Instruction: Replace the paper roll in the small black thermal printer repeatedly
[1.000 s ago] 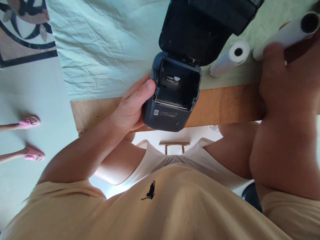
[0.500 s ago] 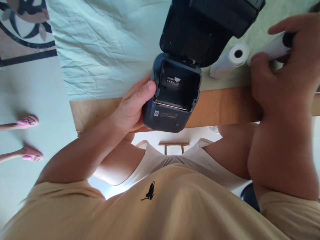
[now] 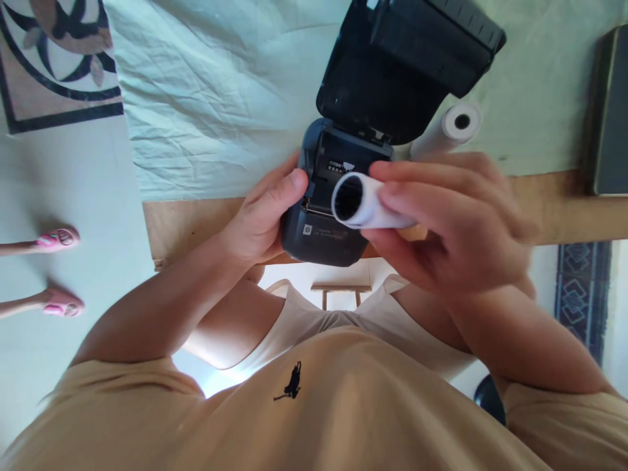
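Closely wrapped round a white paper roll (image 3: 366,203): fingers (image 3: 422,173) of the right hand (image 3: 451,222) laid along its top, thumb underneath, hollow core left uncovered and turned toward the camera. Gripped that way, seemingly, to keep the roll level and its free end clear of the palm. Hovered just in front of the printer (image 3: 324,232), right over the open paper bay, not yet seated in it; could not tell whether roll and bay rim touched.

Pressed against the printer's left side: the left hand (image 3: 260,219), thumb (image 3: 289,186) hooked over the upper edge, remaining fingers curled under and behind. Looked like a bracing hold, steadying the dark body where it overhung the near table edge (image 3: 196,219).

Swung fully back beyond the printer: its lid (image 3: 407,65), propped wide and leaving the bay exposed. Lay just right of the lid hinge: a second white roll (image 3: 449,127), on its side upon the pale wrinkled cloth (image 3: 220,98), untouched. Spread behind and to the left of the printer: that same cloth, covering the tabletop short of its bare wooden edge. Rested well to the right of the printer: a dark flat object (image 3: 608,111), too cropped to identify. Stood well to the left of the printer, on the floor: another person's feet in pink sandals (image 3: 56,239).
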A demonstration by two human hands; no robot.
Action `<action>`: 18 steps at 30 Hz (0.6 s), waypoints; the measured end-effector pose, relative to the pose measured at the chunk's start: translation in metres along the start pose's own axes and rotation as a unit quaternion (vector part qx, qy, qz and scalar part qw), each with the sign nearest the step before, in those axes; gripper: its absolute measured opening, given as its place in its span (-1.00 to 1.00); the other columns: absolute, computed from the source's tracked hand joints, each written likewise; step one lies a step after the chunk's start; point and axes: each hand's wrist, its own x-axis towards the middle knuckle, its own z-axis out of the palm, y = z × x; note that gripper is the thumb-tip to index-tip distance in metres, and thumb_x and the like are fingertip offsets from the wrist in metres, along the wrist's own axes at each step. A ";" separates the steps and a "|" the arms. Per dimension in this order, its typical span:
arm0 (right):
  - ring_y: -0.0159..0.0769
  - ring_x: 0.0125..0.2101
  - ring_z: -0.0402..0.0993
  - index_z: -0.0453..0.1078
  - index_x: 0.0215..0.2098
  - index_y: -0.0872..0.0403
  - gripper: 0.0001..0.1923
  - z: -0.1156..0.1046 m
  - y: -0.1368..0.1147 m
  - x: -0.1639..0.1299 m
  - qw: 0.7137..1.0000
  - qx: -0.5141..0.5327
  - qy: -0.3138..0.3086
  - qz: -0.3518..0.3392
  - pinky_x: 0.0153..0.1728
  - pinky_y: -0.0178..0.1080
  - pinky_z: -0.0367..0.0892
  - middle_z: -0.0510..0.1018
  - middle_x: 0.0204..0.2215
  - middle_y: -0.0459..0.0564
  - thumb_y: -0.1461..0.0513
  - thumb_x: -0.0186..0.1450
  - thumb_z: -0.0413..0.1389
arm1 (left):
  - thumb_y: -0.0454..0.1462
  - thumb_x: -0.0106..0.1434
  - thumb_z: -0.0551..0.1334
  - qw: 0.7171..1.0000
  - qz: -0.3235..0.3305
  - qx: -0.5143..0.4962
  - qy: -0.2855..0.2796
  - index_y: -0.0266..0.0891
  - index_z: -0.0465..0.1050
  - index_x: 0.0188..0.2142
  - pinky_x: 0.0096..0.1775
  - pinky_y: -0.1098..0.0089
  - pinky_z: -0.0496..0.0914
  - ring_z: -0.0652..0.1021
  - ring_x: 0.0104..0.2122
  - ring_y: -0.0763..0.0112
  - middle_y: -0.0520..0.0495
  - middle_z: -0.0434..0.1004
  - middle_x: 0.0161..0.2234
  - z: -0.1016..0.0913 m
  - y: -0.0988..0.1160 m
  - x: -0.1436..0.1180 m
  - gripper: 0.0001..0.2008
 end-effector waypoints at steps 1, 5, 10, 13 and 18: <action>-0.14 0.02 0.60 0.45 0.03 -0.22 -0.58 0.003 -0.004 0.004 0.999 -0.004 0.025 -0.043 0.10 0.09 0.54 0.61 0.02 -0.17 -0.19 0.41 -0.02 | 0.16 0.41 0.11 1.000 0.001 0.001 0.009 -0.17 0.52 -0.04 0.00 0.10 0.63 0.60 0.16 -0.02 -0.11 0.67 -0.10 0.002 0.000 0.000 -0.50; -0.25 -0.09 0.67 0.32 0.17 -0.26 -0.66 0.011 -0.009 0.017 0.968 -0.016 0.157 -0.195 -0.06 -0.11 0.60 0.66 0.01 -0.24 0.17 0.45 0.09 | 0.20 0.36 0.15 1.000 0.005 0.021 0.019 -0.16 0.52 -0.08 -0.04 0.15 0.64 0.61 0.16 -0.01 -0.09 0.66 -0.08 0.005 0.000 -0.001 -0.49; -0.22 0.01 0.65 0.33 0.12 -0.20 -0.68 0.014 -0.009 0.016 0.960 -0.011 0.184 -0.209 0.02 -0.12 0.61 0.65 0.02 -0.18 0.20 0.42 0.15 | 0.18 0.35 0.19 1.000 -0.007 0.020 0.002 -0.17 0.50 -0.04 -0.17 0.21 0.64 0.62 0.13 -0.03 -0.11 0.65 -0.05 0.000 0.001 -0.003 -0.49; -0.22 -0.05 0.65 0.37 -0.04 -0.14 -0.86 0.016 -0.010 0.017 0.959 -0.049 0.194 -0.200 -0.03 -0.06 0.62 0.66 -0.09 -0.17 0.15 0.42 0.13 | 0.18 0.35 0.21 0.999 -0.023 0.009 -0.024 -0.15 0.50 0.02 -0.11 0.18 0.63 0.60 0.17 -0.07 -0.10 0.65 -0.01 -0.003 0.002 -0.004 -0.48; -0.31 -0.15 0.67 0.38 -0.14 -0.04 -0.88 0.017 -0.013 0.024 0.962 -0.051 0.175 -0.203 -0.15 -0.21 0.58 0.68 -0.17 -0.12 0.21 0.37 0.21 | 0.11 0.36 0.26 0.996 -0.002 -0.007 -0.084 -0.12 0.50 0.05 -0.12 0.24 0.64 0.58 0.20 -0.03 -0.04 0.64 0.02 -0.013 0.000 -0.002 -0.54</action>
